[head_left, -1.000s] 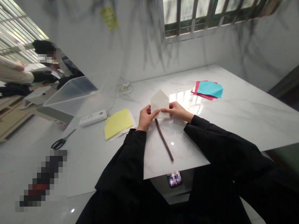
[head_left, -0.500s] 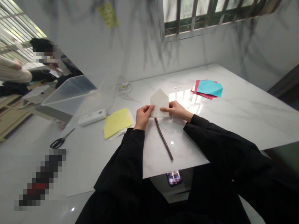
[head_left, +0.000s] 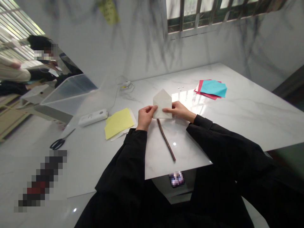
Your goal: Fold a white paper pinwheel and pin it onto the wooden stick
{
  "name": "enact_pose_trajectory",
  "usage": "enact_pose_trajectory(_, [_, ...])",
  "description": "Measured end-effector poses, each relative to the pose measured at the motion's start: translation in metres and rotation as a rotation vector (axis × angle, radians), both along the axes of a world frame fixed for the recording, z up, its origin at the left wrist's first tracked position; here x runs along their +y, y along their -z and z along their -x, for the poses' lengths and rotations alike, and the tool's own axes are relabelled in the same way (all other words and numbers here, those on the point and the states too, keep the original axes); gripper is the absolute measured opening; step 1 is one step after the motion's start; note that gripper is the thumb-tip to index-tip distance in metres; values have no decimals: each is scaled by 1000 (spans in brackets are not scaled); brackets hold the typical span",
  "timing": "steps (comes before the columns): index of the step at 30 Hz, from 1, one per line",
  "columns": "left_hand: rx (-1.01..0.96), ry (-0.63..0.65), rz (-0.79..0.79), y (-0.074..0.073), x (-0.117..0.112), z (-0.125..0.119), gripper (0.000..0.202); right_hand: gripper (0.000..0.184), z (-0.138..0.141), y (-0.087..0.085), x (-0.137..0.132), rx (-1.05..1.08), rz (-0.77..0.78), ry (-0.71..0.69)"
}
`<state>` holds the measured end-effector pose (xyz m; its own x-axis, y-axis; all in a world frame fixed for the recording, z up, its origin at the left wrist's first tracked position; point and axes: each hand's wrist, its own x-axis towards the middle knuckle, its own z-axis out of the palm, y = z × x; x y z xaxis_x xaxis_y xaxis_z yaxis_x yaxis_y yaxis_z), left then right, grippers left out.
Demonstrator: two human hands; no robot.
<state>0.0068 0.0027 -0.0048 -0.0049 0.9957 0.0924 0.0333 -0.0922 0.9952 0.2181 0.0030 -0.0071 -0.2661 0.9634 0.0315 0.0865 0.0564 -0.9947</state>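
Pinching folded white paper (head_left: pixel 162 103) lower edge: left hand (head_left: pixel 145 117), right hand (head_left: pixel 178 111); apparently above table (head_left: pixel 249 114).

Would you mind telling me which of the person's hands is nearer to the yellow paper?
The left hand lies just right of the yellow paper; the right hand is farther right.

A white marble table (head_left: pixel 237 120) stands against pale streaked walls (head_left: pixel 133 47) beneath a barred window (head_left: pixel 213 12).

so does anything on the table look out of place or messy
Nothing is spilled or damaged. The yellow sheet lies askew on white paper, and the scissors sit far off near the left edge. Both hands hold the folded white paper.
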Motion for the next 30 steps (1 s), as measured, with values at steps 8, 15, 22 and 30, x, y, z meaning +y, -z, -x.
enact_pose_trajectory(8, [-65, 116, 26, -7, -7, -5, 59, 42, 0, -1, 0, 16, -10, 33])
enact_pose_trajectory(15, [-79, 186, 24, -8, -10, -8, 66, 39, 1, -4, 0, 22, 12, 64])
enact_pose_trajectory(22, [-54, 63, 5, -4, -3, -4, 58, 37, 1, -8, -5, 37, 21, 45])
enact_pose_trajectory(30, [-24, 39, -6, -3, -4, -3, 54, 34, 0, -9, -5, 9, 46, 30])
